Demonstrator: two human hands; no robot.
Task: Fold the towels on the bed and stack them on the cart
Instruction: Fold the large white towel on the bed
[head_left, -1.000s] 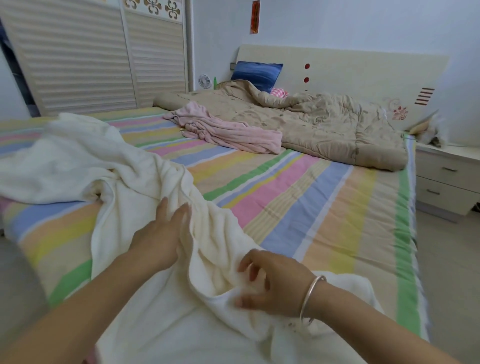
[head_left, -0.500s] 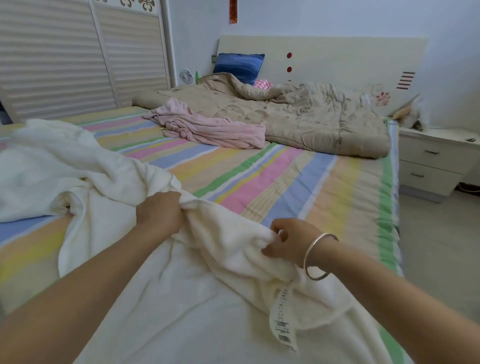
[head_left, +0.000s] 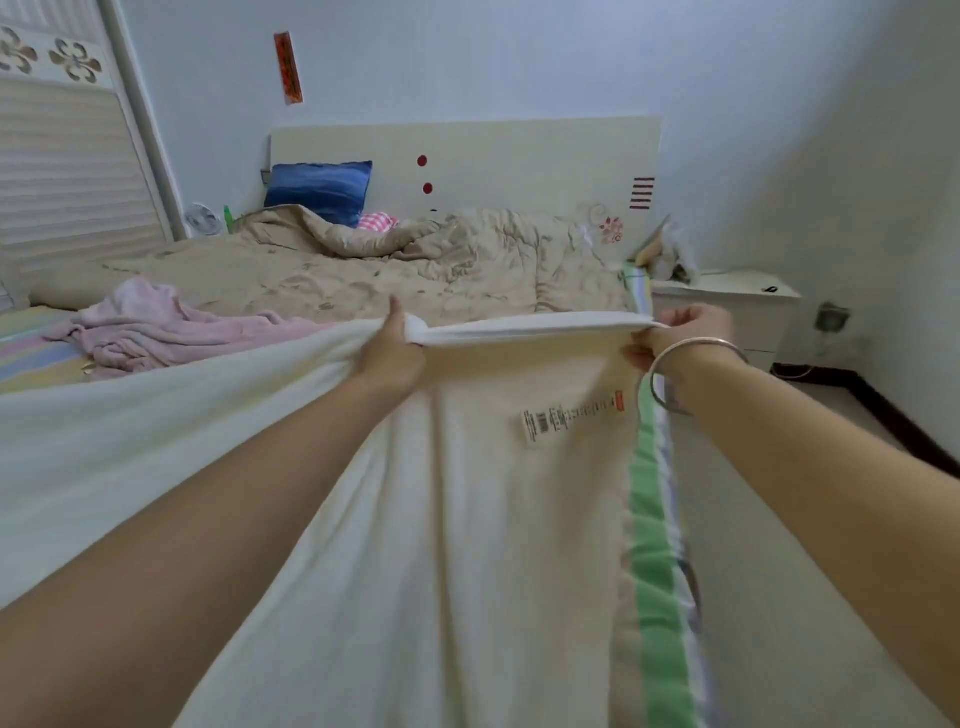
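a cream towel (head_left: 467, 519) fills most of the view, spread over the near part of the bed (head_left: 654, 545) and held up along its far edge. the left hand (head_left: 392, 353) is closed around that edge near the centre, thumb pointing up, and the right hand (head_left: 675, 335) pinches the same edge at about 2 o'clock from it, so the hem runs taut and nearly level between the two hands. a silver bangle (head_left: 691, 364) circles the right wrist. a long white care label (head_left: 569, 415) with a barcode lies on the towel just below the held edge. the cloth looks soft and thick, with shallow lengthwise creases. along the towel's right side a green band of the striped sheet shows at the bed's edge. at 10 o'clock a crumpled pink towel (head_left: 156, 327) lies on the bed, well apart from the hands. beyond the raised edge a rumpled beige quilt (head_left: 389, 265) covers the far half of the bed, with a blue pillow (head_left: 319, 189) against the pale headboard (head_left: 519, 161). a white nightstand (head_left: 727, 296) stands at 2 o'clock beside the bed, and slatted wardrobe doors (head_left: 62, 171) fill the 10 o'clock corner.
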